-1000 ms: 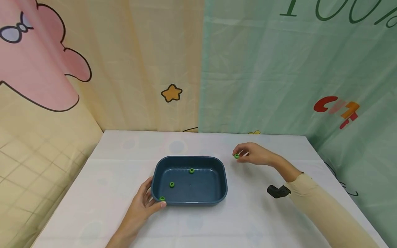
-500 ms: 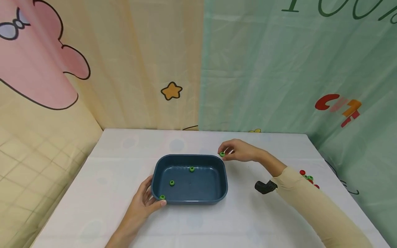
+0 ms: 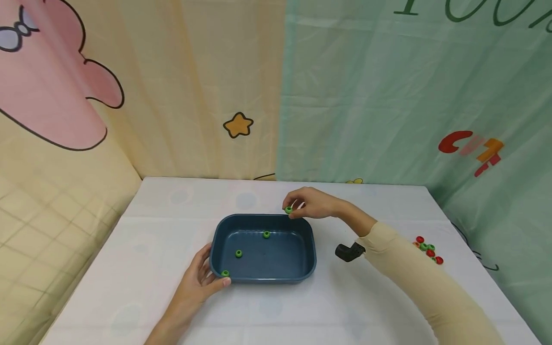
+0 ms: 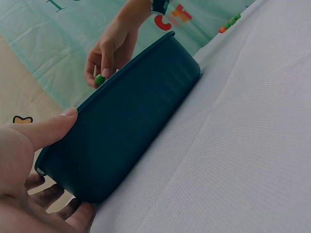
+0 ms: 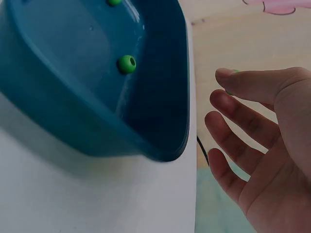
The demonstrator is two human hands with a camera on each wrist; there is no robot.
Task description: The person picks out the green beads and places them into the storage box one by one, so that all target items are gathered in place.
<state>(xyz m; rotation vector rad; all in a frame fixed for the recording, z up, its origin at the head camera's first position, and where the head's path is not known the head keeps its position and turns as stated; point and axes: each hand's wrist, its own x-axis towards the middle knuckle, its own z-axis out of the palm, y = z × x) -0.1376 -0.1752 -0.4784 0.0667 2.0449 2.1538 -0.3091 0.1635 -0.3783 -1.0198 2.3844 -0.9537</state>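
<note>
A dark blue rectangular tray (image 3: 276, 261) sits on the white table. My left hand (image 3: 196, 282) grips its near left corner, thumb over the rim and fingers against the side, as the left wrist view also shows. Three green beads lie inside: one green bead (image 3: 266, 235) toward the back, another bead (image 3: 238, 254) left of the middle, a third bead (image 3: 225, 273) by my left thumb. Above the tray's far right rim, my right hand (image 3: 312, 203) pinches a green bead (image 3: 288, 210) between thumb and finger; in the right wrist view the thumb mostly hides it.
A small pile of red and green beads (image 3: 430, 253) lies on the table's right side, partly behind the right sleeve (image 3: 414, 273). A black device (image 3: 349, 252) sticks out from the right wrist. Printed curtains (image 3: 345, 96) stand behind the table (image 3: 172, 230).
My right hand has moved left with its green bead, from right of the tray to over its far rim. The bead pile has come into view. My left hand keeps its grip.
</note>
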